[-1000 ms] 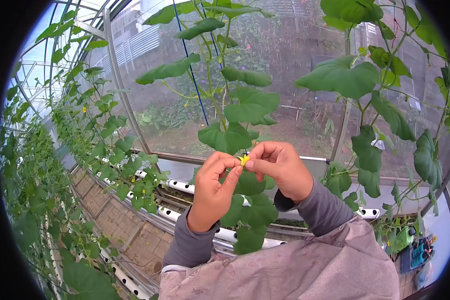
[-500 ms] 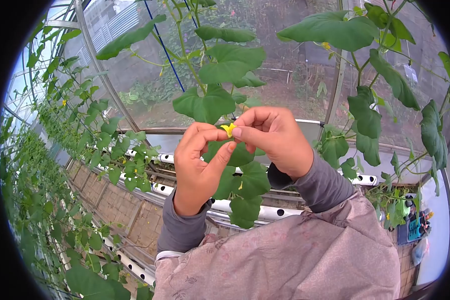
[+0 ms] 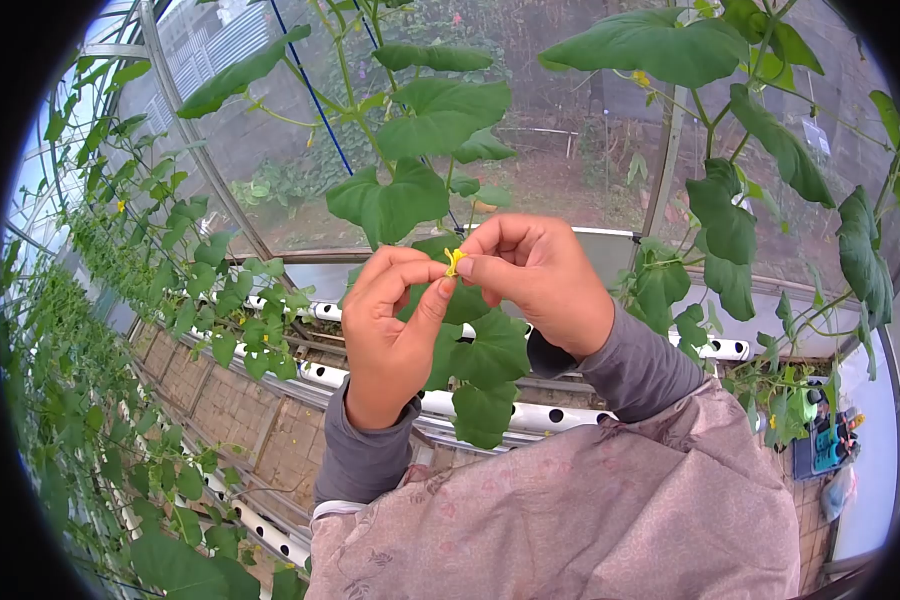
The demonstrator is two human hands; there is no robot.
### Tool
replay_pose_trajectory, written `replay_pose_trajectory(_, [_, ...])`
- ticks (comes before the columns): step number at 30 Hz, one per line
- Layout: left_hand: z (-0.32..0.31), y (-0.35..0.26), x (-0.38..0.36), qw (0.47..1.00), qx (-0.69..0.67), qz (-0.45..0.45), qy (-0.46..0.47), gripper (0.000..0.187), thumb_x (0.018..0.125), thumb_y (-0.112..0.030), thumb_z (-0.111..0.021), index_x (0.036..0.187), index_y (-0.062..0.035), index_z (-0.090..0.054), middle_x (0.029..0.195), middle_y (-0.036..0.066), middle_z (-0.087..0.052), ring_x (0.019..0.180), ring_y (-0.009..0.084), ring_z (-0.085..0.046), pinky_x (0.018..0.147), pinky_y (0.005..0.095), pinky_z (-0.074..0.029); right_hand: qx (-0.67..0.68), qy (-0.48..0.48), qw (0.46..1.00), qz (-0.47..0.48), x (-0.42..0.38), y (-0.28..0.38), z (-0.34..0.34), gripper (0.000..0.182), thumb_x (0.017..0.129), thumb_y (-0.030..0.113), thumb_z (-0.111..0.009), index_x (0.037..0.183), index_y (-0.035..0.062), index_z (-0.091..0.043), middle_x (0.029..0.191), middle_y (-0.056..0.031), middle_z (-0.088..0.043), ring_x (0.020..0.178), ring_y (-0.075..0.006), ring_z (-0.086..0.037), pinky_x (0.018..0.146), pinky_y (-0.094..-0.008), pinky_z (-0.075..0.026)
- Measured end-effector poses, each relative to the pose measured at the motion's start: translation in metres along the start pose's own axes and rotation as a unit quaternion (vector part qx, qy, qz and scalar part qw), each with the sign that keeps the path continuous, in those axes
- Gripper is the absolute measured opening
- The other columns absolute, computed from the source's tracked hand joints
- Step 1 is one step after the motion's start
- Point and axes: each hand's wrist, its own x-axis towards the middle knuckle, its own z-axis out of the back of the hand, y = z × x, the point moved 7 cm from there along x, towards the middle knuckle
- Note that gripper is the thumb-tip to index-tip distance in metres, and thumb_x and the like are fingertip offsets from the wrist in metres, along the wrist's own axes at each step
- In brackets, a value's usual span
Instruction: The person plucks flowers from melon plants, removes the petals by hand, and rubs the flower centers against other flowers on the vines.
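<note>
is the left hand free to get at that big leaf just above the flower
Probably not right away: the left hand and right hand both pinch the yellow flower. The leaf hangs just above, with nothing in between.

Head-worn view, close above raised hands (image 3: 470, 300)

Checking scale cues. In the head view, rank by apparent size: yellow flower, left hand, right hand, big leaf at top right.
1. Big leaf at top right, though it sits farther from the camera, so its rank is unsure.
2. Left hand and right hand: look alike, not ranked.
3. Yellow flower, smallest by far, pinched between both hands' fingertips.
</note>
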Motion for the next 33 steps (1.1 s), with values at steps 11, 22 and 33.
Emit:
replay_pose_trajectory(11, [-0.004, -0.005, 0.001, 0.998, 0.048, -0.025, 0.016, 0.012, 0.076, -0.002, -0.072, 0.087, -0.0003, -0.068, 0.080, 0.007, -0.058, 0.070, 0.0169, -0.053, 0.061, 0.0281, -0.039, -0.018, 0.032, 0.999, 0.014, 0.000, 0.004, 0.004, 0.013, 0.084, 0.009, -0.066, 0.086, -0.0039, -0.065, 0.075, -0.0021, -0.064, 0.065, -0.0035, -0.054, 0.055, -0.0199, -0.042])
replay_pose_trajectory(22, [-0.005, -0.009, -0.001, 0.988, 0.097, -0.108, 0.047, 0.014, 0.073, 0.004, -0.072, 0.087, 0.0006, -0.069, 0.081, 0.006, -0.056, 0.074, 0.0143, -0.053, 0.062, 0.0242, -0.041, -0.053, 0.039, 0.997, -0.028, 0.004, -0.006, 0.009, 0.014, 0.084, 0.011, -0.066, 0.083, -0.0031, -0.066, 0.072, -0.0010, -0.063, 0.063, -0.0038, -0.051, 0.055, -0.0203, -0.041])
replay_pose_trajectory(33, [-0.007, 0.025, -0.005, 0.996, -0.079, 0.045, 0.022, 0.011, 0.081, -0.006, -0.072, 0.092, -0.0031, -0.072, 0.082, 0.000, -0.053, 0.064, 0.0042, -0.039, 0.051, 0.0199, -0.024, -0.091, 0.009, 0.995, 0.030, 0.001, -0.002, 0.020, 0.011, 0.081, 0.007, -0.068, 0.087, -0.0018, -0.067, 0.075, 0.0010, -0.061, 0.065, -0.0031, -0.053, 0.056, -0.0191, -0.043])
